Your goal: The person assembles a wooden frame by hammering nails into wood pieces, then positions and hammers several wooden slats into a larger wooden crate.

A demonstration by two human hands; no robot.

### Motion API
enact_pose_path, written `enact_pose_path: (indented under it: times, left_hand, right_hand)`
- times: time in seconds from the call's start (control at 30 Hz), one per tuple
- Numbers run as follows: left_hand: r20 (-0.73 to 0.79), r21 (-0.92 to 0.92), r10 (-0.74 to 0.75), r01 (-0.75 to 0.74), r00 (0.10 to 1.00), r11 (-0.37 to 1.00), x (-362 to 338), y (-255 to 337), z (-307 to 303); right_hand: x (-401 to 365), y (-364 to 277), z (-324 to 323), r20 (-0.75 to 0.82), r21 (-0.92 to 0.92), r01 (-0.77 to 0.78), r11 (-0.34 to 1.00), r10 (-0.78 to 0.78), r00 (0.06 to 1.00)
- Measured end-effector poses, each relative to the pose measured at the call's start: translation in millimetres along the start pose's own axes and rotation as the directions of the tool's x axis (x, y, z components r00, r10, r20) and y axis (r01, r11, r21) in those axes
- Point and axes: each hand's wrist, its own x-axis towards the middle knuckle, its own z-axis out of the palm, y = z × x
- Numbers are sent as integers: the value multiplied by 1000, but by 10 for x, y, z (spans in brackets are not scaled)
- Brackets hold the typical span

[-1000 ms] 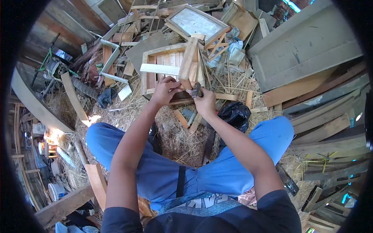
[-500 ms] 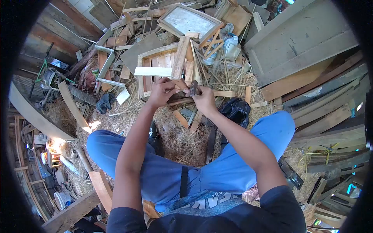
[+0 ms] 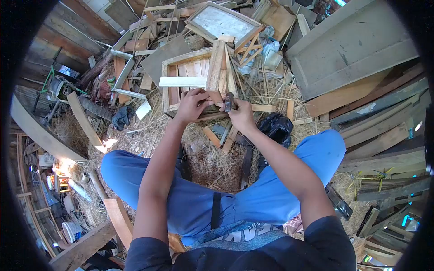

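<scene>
My right hand (image 3: 242,115) grips a hammer close to its dark metal head (image 3: 229,102); the handle is mostly hidden by the hand. Beside it, my left hand (image 3: 193,105) has its fingers pinched together at the near end of a wooden plank (image 3: 216,67). What sits between those fingertips is too small to make out. The plank lies across a wooden frame with slats (image 3: 169,72). A pale white strip of wood (image 3: 183,81) crosses the frame just beyond my left hand.
Behind lies a framed panel (image 3: 221,26) among wood scraps. A large grey panel (image 3: 352,49) leans at the right above stacked boards (image 3: 379,142). A black plastic bag (image 3: 275,128) lies right of my hands. Straw covers the ground, and a curved board (image 3: 86,122) stands left.
Both hands have shifted slightly to the right in view, and the hammer head has tilted a little. The camera view has moved slightly too.
</scene>
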Motion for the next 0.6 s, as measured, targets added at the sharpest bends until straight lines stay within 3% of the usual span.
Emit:
enact_pose_path:
  times: [0.17, 0.23, 0.27, 0.47, 0.53, 0.6]
  left_hand:
    - [82, -91, -107, 114, 991, 989, 21, -13, -27]
    - [-86, -111, -6, -4, 996, 994, 15, -86, 48]
    - [-86, -110, -4, -6, 996, 994, 7, -123, 79]
    - [-111, 83, 34, -25, 993, 996, -15, -75, 34]
    - [-138, 34, 50, -46, 989, 998, -29, -57, 15]
    - [-133, 22, 55, -53, 990, 998, -48, -42, 9]
  right_hand:
    - [-27, -45, -58, 7, 96, 11, 995, -12, 1000]
    - [-45, -95, -103, 5, -7, 26, 1000, -26, 1000]
    - [-41, -98, -103, 4, -6, 26, 1000, -26, 1000]
    - [-23, -51, -71, -19, 187, 50, 981, -47, 999]
    - [-14, -79, -96, 23, 38, -3, 999, 2, 1000]
    - [-6, -109, -109, 28, 17, -21, 1000, 21, 999]
